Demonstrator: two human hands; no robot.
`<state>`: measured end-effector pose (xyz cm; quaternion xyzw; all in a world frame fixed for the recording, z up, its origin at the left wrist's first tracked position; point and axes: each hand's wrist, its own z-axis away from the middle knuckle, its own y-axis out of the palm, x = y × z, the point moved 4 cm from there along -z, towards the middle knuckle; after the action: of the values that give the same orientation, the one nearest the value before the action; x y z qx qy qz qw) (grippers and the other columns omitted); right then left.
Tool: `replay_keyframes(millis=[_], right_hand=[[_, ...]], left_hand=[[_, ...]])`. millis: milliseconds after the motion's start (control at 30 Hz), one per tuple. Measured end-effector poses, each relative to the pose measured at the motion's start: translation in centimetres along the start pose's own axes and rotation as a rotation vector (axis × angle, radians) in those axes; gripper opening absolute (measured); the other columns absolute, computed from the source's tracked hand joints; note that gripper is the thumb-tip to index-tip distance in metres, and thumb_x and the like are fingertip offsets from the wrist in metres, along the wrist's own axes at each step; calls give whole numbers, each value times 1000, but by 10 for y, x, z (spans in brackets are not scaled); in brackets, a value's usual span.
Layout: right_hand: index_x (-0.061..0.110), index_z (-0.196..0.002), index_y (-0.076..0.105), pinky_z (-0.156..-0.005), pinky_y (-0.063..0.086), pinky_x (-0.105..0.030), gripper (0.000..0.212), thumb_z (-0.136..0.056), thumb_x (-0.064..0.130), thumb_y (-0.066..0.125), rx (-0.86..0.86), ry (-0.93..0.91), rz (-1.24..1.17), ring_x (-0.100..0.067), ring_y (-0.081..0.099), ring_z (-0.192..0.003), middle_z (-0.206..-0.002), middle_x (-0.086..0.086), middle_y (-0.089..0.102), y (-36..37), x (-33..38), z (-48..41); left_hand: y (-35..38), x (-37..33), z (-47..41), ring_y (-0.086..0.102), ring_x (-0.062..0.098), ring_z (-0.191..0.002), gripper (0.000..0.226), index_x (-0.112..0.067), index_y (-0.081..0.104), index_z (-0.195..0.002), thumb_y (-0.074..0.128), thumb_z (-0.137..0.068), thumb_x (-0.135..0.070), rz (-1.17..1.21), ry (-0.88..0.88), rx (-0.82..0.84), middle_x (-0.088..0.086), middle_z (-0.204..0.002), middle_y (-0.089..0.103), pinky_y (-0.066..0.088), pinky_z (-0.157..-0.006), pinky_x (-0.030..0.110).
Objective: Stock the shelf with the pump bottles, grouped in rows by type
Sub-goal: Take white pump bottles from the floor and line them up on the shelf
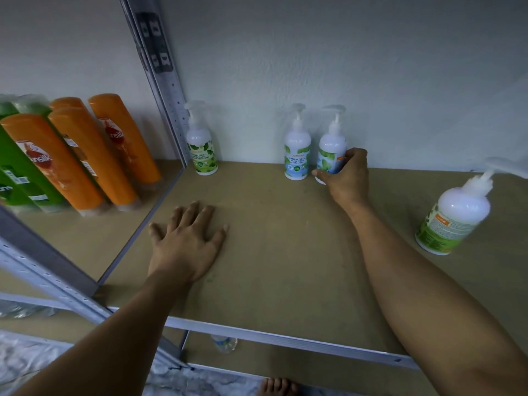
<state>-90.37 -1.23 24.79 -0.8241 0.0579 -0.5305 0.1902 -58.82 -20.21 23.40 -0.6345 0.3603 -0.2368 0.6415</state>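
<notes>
pump bottles stand on the brown shelf [285, 267]. left hand [185, 244] lies flat near the front, fingers spread wide. at 3 o'clock stands a green bottle [454, 215]. at 12 o'clock, by the wall, right hand [347, 178] grips a blue bottle [331, 151], just beside another blue one [297, 155]. at 11 o'clock stands a second green bottle [201, 150].

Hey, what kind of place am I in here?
Likely a stockroom or shop backroom. A grey slotted metal shelving upright stands against a bare wall, white pump bottles of hand wash sit on the brown shelf board, and packed orange shampoo bottles fill the neighbouring bay.
</notes>
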Motion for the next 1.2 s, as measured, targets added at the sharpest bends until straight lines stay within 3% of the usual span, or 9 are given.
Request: replay_keyframes(millis=[267, 467, 700, 867, 933, 1100, 1200], right_hand=[[13, -118, 51, -65, 42, -5, 64, -69, 20, 92, 93, 21, -37, -13, 61, -91, -106, 3, 62, -8, -1, -3], [14, -129, 56, -71, 43, -3, 65, -74, 16, 88, 176, 24, -65, -10, 63, -96, -112, 6, 64, -9, -3, -7], [18, -133, 57, -100, 53, -36, 61, -79, 12, 84, 297, -12, -109, -11, 66, -109, -124, 4, 68, -8, -8, -11], [13, -145, 47, -103, 51, -32, 81, -74, 5, 86, 307, 67, -224, -11, 61, -120, -137, 0, 60, -19, -14, -14], [14, -142, 49, -101, 51, -29, 78, -73, 7, 87, 318, 55, -186, -11, 62, -117, -133, 0, 62, -15, -11, -11], [15, -128, 57, -75, 45, -5, 70, -68, 23, 92, 210, -15, -37, -10, 65, -100, -119, 2, 65, -6, -1, -4], [15, -126, 59, -76, 46, -8, 63, -71, 19, 90, 177, -19, -26, -11, 65, -98, -117, 2, 67, -8, 0, -4]], left_hand=[[1, 1, -1, 0, 16, -155, 77, -42, 10, -157, 9, -91, -80, 1, -1, 8, -14, -168, 6, 3, -119, 65], [2, 1, -1, 0, 16, -155, 78, -42, 11, -157, 8, -90, -81, 3, 0, 8, -14, -168, 6, 2, -119, 65], [1, 0, 0, 0, 16, -155, 77, -42, 12, -157, 9, -91, -80, 2, -1, 10, -14, -168, 6, 2, -119, 65], [2, 1, -1, 1, 16, -155, 78, -41, 12, -157, 8, -90, -81, 4, 5, 9, -14, -168, 7, 3, -119, 65], [2, 2, -2, 1, 16, -155, 79, -41, 12, -157, 7, -90, -81, 3, 4, 9, -14, -168, 7, 3, -119, 65], [2, 2, -2, 1, 15, -155, 78, -42, 12, -157, 7, -90, -81, -3, -3, 6, -14, -168, 7, 2, -119, 65], [2, 1, -2, 0, 16, -155, 78, -43, 11, -157, 7, -90, -81, 0, 2, 12, -14, -168, 5, 2, -119, 65]])
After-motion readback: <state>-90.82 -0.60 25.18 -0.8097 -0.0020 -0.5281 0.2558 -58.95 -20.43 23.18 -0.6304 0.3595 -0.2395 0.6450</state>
